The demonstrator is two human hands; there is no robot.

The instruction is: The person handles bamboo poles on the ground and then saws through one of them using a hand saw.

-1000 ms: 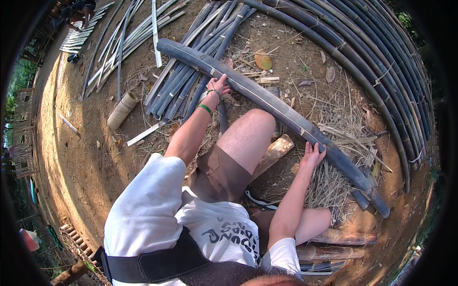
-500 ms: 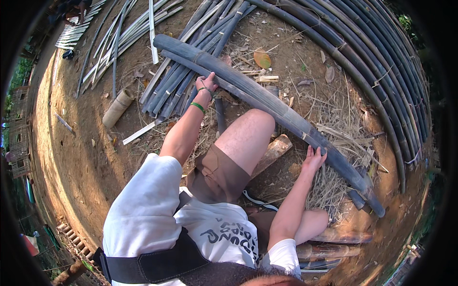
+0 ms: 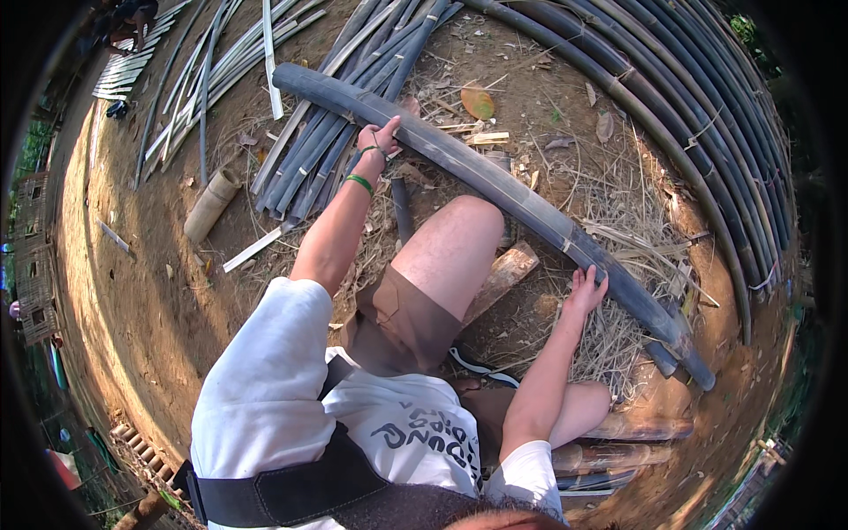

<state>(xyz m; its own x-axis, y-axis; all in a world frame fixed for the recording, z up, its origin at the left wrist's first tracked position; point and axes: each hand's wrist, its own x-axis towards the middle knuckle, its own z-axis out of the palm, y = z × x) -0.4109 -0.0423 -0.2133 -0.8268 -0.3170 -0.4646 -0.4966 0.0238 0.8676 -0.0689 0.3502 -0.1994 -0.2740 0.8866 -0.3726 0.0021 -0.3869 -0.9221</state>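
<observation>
A thick dark bamboo pole point(image 3: 495, 181) lies slantwise before me, from the upper middle down to the right. My left hand point(image 3: 380, 140) is closed on its near edge, toward the upper-left end. Farther down the pole, my right hand point(image 3: 586, 290) has its fingers curled against the near side, with the fingertips touching the surface; its grip looks lighter. Under the pole's lower right end sits a short dark piece of bamboo point(image 3: 661, 359). A wooden block point(image 3: 503, 281) lies on the ground beside my raised knee.
Split bamboo strips point(image 3: 305, 168) are heaped beyond my left hand, with paler strips point(image 3: 212, 84) farther left. Long dark poles point(image 3: 654, 110) curve along the right. A bamboo stub point(image 3: 212, 205) lies at left; dry shavings point(image 3: 609, 344) cover ground below the pole. Another person point(image 3: 132, 22) is at far upper left.
The pole has turned slightly about its length; the lengthwise split along its near side shows less. My left hand's fingers have shifted a little. The whole view has drifted slightly.
</observation>
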